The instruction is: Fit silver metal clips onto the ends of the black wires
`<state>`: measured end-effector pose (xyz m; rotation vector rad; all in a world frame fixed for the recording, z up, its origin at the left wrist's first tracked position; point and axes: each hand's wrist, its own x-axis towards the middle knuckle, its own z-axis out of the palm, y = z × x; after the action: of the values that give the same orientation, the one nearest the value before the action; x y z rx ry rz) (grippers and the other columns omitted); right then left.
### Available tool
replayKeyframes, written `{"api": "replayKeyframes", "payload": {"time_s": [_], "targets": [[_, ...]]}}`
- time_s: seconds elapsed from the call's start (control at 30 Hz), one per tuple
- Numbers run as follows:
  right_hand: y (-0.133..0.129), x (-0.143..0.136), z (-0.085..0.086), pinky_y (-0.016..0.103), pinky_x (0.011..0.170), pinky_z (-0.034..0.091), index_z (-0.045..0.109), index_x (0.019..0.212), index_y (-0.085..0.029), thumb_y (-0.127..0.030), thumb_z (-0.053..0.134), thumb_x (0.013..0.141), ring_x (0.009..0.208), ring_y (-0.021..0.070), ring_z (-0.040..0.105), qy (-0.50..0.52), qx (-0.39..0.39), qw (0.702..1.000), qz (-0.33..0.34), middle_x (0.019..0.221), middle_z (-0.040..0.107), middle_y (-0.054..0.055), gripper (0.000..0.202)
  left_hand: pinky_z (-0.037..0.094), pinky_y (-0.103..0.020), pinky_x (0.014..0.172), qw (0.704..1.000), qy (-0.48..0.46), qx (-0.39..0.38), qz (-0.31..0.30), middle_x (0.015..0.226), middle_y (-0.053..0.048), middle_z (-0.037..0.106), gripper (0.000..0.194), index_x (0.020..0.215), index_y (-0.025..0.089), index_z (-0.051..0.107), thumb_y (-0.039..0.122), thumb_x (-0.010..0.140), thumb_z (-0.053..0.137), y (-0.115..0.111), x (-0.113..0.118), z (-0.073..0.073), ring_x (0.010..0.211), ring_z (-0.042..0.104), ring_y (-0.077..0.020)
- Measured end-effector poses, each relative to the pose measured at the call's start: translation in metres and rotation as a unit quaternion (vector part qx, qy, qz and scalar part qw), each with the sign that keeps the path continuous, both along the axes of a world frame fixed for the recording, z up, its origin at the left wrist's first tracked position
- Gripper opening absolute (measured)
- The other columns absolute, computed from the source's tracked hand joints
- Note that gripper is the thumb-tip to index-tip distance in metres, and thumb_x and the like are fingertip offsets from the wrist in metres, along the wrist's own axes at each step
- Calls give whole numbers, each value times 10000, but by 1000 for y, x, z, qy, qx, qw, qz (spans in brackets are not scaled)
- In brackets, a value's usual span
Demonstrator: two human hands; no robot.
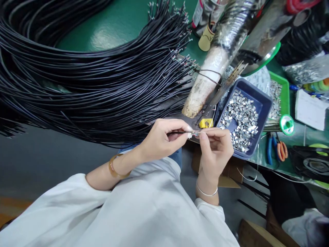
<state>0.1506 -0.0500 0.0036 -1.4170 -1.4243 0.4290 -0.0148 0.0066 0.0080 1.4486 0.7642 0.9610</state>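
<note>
Between thumb and fingers, my left hand (167, 139) pinches a thin black cable (177, 132) near its end. Close to its right, my right hand (216, 145) pinches a small shiny metal piece (196, 133) at the cable's tip; its exact shape is too small to tell. Just behind the fingertips lies a yellow block (206, 123). A dark blue tray (264, 99) holding many small silver metal pieces (241, 118) stands right beside my right hand. A large bundle of black cables (102, 75) with stripped ends spreads over the left of the table.
A whitish plastic-wrapped tube (205, 79) slants behind my hands. A green tray (285, 89), a solder spool (287, 124), blue-handled pliers (269, 149) and an orange-handled tool (282, 151) lie at the right. Cardboard boxes (228, 171) are below the green table (110, 31).
</note>
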Motion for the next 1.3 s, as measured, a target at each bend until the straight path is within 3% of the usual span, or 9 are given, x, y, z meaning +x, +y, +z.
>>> {"api": "replayKeyframes", "payload": {"time_s": [0.07,0.13,0.23,0.33,0.43,0.57,0.77,1.03,1.3], "targets": [[0,2,0,214,657,578,562,894,-216,-202,634,916,748,98,686,46,-26,997,49,828,656,-32,77,424,-201,547,999,-6,18,-38,714,-42,701,103,814,124,759,181,822,673,1,-5,-1,586,537,-94],[-1,2,-1,217,656,581,564,889,-215,-204,630,918,767,108,701,36,-32,997,64,832,669,-26,73,408,-200,516,997,-7,-20,-79,630,-18,652,155,846,119,760,212,866,638,1,-9,-1,542,521,-92],[-5,0,-5,218,635,585,612,916,-218,-186,659,900,737,113,716,-46,36,998,-18,828,695,-30,59,360,-194,477,993,-6,-70,-92,561,22,542,204,888,105,751,248,894,606,0,-9,-2,503,442,-80],[-8,0,-7,197,451,497,656,1004,-226,-184,673,891,490,76,616,-89,161,977,-106,717,656,-68,122,385,-193,523,996,-7,-63,-66,642,3,576,210,865,107,743,263,892,604,-1,-5,-3,570,460,-87],[-8,-1,-7,194,362,432,616,1154,-239,-193,616,926,404,73,558,-63,241,961,-121,653,617,-90,233,424,-196,574,997,-3,-63,-38,696,-18,619,201,831,106,731,248,887,601,0,-2,-3,624,504,-100],[-6,-4,-9,285,625,649,608,1102,-223,-86,623,896,688,144,756,-64,198,973,-104,842,755,-32,248,461,-191,611,997,-17,-75,-22,741,-28,669,180,841,112,740,228,876,608,1,0,-2,660,560,-107],[-2,-6,-14,338,791,651,652,923,-213,-108,695,856,918,170,756,-131,113,983,-61,1004,761,25,132,501,-205,634,998,5,-65,-18,764,-40,717,181,858,126,777,219,871,621,1,4,-5,695,626,-134],[6,-9,-9,316,788,649,694,917,-219,-82,746,811,907,151,739,-173,145,971,-76,996,755,11,181,497,-208,602,998,24,-38,35,694,-35,698,141,821,141,784,226,836,672,1,8,-5,669,624,-141],[1,-11,-16,297,747,664,628,902,-212,-72,709,822,902,154,749,-151,158,974,-55,1026,752,27,181,465,-195,570,997,14,-76,-5,727,-45,694,207,893,133,791,246,885,619,0,4,-9,625,579,-113]]}}
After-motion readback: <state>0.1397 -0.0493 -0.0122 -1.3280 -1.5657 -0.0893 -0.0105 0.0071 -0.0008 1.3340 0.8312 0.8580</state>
